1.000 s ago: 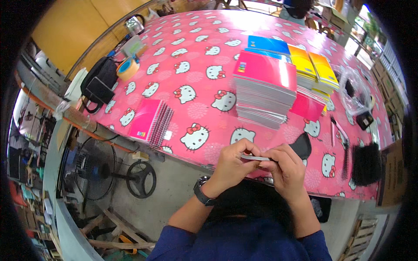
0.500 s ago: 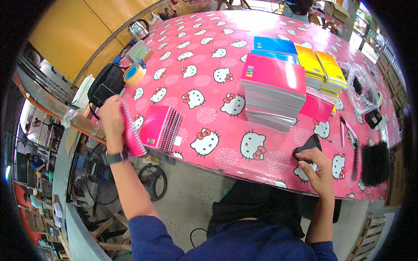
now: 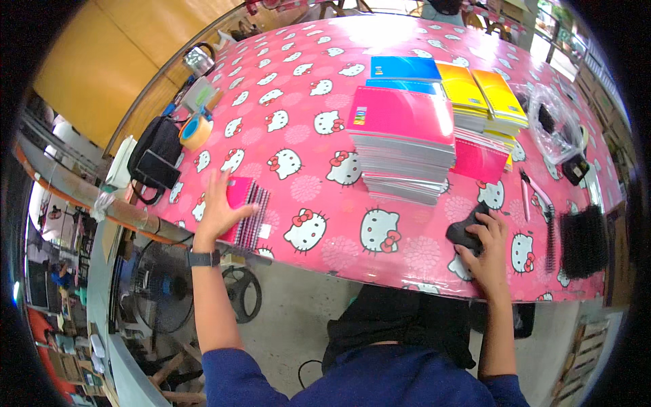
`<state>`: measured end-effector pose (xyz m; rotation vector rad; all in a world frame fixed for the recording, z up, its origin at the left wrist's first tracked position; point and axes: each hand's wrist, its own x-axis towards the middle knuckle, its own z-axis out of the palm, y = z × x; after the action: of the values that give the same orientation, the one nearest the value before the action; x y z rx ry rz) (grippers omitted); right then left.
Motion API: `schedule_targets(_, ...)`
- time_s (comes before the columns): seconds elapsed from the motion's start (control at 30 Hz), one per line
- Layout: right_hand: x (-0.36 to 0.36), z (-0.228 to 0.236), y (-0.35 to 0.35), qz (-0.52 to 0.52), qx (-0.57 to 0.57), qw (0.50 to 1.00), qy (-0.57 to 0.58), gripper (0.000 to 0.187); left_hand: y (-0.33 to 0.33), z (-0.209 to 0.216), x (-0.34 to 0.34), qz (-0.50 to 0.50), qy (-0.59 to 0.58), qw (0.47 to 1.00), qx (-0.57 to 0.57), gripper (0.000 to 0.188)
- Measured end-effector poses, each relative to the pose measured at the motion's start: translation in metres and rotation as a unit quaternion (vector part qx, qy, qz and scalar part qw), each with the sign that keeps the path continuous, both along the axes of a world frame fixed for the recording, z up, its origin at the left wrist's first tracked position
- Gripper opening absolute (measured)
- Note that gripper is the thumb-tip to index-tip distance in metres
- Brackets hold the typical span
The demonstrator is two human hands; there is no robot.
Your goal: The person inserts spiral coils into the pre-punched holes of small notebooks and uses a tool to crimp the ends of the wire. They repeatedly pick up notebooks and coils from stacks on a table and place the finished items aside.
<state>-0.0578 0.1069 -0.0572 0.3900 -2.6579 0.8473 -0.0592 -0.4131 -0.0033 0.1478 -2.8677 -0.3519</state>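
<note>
My left hand [image 3: 219,207] lies flat, fingers spread, on a small pile of pink spiral-bound notebooks [image 3: 249,210] near the table's left front edge. My right hand [image 3: 486,247] rests on a black object [image 3: 466,231] near the front edge at the right, fingers curled over it. Between the hands, further back, stands a tall stack of pink-covered notebooks [image 3: 403,139]. Behind it lie blue notebooks [image 3: 405,68] and yellow notebooks [image 3: 483,91].
The table wears a pink cloth with white cat faces [image 3: 298,88]. A tape roll [image 3: 196,131] and a black bag [image 3: 154,159] sit at the left edge. Black spiral bindings [image 3: 582,241], a pink tool [image 3: 536,190] and a clear plastic bag [image 3: 553,125] lie at right. A fan [image 3: 146,298] stands below.
My left hand carried a pink notebook out to the left pile and now presses flat on it. My right hand moved from the table's front middle to the black object.
</note>
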Motion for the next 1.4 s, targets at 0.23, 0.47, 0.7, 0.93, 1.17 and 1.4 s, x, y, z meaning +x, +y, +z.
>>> schedule_targets(0.23,-0.030,0.020,0.020,0.065,-0.060,0.996,0.032,0.028,-0.012,-0.005,0.020,0.030,-0.013,0.995,0.096,0.095)
schedule_targets(0.47,-0.104,0.027,0.064,-0.057,-0.098,0.989,0.097,0.019,0.024,0.007,0.016,0.066,0.193,0.976,-0.075,0.068)
schedule_targets(0.7,-0.156,0.013,0.016,-0.037,0.148,0.945,0.289,0.029,0.152,0.040,0.036,-0.033,0.307,0.949,0.068,0.039)
schedule_targets(0.93,-0.126,0.043,0.024,-0.044,0.112,0.949,0.293,0.024,0.277,0.012,0.053,-0.241,0.196,0.935,0.168,0.057)
schedule_targets(1.17,0.029,0.090,-0.008,0.152,-0.019,0.983,0.103,0.022,0.317,-0.007,0.044,-0.238,0.098,0.836,0.485,0.052)
schedule_targets(1.4,0.051,0.024,-0.022,0.073,-0.361,0.924,-0.102,0.013,0.306,-0.082,0.045,-0.215,-0.034,0.787,0.577,0.026)
